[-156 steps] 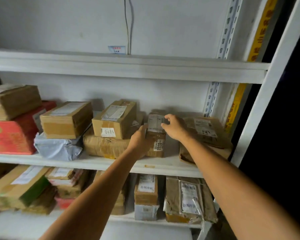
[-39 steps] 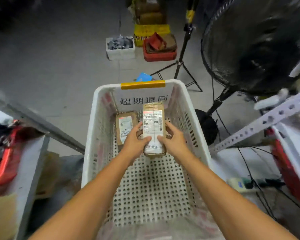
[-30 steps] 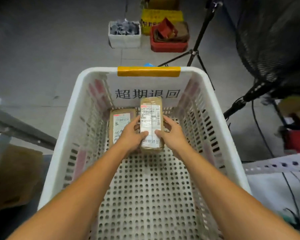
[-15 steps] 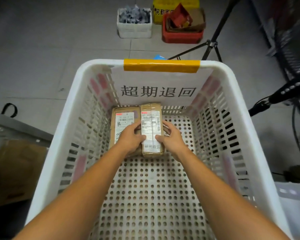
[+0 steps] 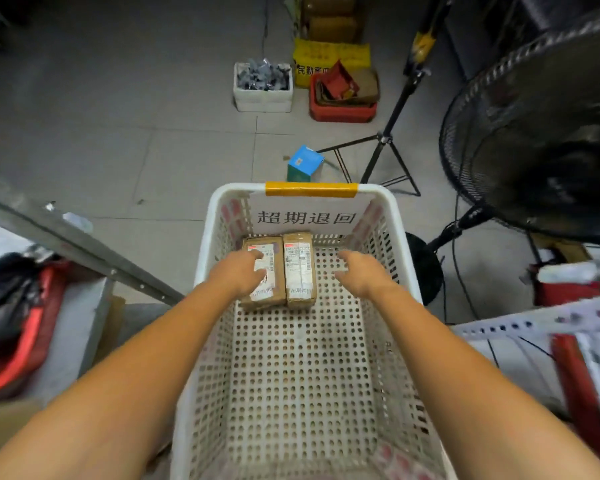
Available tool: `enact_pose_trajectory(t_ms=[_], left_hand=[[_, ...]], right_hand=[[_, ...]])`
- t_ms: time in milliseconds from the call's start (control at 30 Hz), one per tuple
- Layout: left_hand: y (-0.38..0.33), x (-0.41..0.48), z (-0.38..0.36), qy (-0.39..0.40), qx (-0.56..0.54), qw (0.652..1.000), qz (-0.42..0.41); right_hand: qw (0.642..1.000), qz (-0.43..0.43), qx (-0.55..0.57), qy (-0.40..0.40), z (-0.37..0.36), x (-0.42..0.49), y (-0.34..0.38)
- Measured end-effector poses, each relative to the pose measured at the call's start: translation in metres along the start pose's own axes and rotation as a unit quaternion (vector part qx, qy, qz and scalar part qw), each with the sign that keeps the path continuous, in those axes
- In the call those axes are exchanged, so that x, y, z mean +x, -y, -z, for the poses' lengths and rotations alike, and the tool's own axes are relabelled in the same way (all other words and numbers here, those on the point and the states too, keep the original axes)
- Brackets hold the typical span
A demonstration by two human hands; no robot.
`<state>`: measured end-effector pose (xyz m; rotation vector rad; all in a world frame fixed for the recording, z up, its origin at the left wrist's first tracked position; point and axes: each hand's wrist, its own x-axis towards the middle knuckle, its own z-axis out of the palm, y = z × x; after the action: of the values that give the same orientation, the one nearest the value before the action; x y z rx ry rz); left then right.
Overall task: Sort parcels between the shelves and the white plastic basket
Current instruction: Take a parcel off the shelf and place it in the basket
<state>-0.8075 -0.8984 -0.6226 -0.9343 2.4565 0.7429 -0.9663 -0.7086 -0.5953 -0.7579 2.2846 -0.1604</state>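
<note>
Both hands are spread and hold nothing: the left hand (image 5: 238,273) hangs with loose fingers over the wider parcel (image 5: 276,271), though whether it touches is unclear, and the right hand (image 5: 361,273) hovers above the bare perforated floor, apart from the narrow parcel (image 5: 299,268). These two parcels lie flat, side by side and touching, against the far wall of the white basket (image 5: 203,251), under its printed sign. By the look of it this drop is done and the task is at an early stage, since most of the basket floor is bare. Only a blurred shelf rail (image 5: 534,320) shows at the right, so what remains to sort cannot be told.
</note>
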Motion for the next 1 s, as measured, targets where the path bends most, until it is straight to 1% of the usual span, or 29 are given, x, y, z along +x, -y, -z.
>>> enact_pose_trajectory(t_ms=[100,167,300,433,600,733,833,933,1000], left_hand=[[-0.016,-0.046,0.036,-0.006,0.004,0.999,-0.042],[-0.031,-0.077,0.059,-0.026,-0.002,0.996,-0.082],[-0.067,-0.142,0.107,-0.033,0.005,0.989,-0.141],[-0.1,-0.206,0.15,-0.07,0.024,0.978,-0.196],[-0.132,-0.283,0.182,-0.098,0.08,0.965,-0.229],[-0.165,-0.352,0.183,-0.126,0.085,0.953,-0.261],[-0.199,-0.406,0.16,-0.113,0.11,0.941,-0.3],[-0.248,-0.458,0.127,-0.074,0.148,0.923,-0.349],[-0.288,-0.494,0.101,-0.068,0.161,0.905,-0.388]], right_hand=[[1.0,-0.008,-0.004,-0.029,0.039,-0.064,0.019],[0.998,-0.019,0.004,-0.061,0.065,-0.108,0.03],[0.993,-0.042,0.024,-0.112,0.103,-0.197,0.044],[0.988,-0.057,0.04,-0.137,0.12,-0.275,0.048],[0.976,-0.068,0.068,-0.193,0.116,-0.367,0.042],[0.962,-0.072,0.104,-0.243,0.104,-0.454,0.02],[0.946,-0.081,0.145,-0.279,0.085,-0.529,-0.015],[0.935,-0.128,0.14,-0.299,0.062,-0.61,-0.065],[0.923,-0.175,0.138,-0.313,0.051,-0.666,-0.105]])
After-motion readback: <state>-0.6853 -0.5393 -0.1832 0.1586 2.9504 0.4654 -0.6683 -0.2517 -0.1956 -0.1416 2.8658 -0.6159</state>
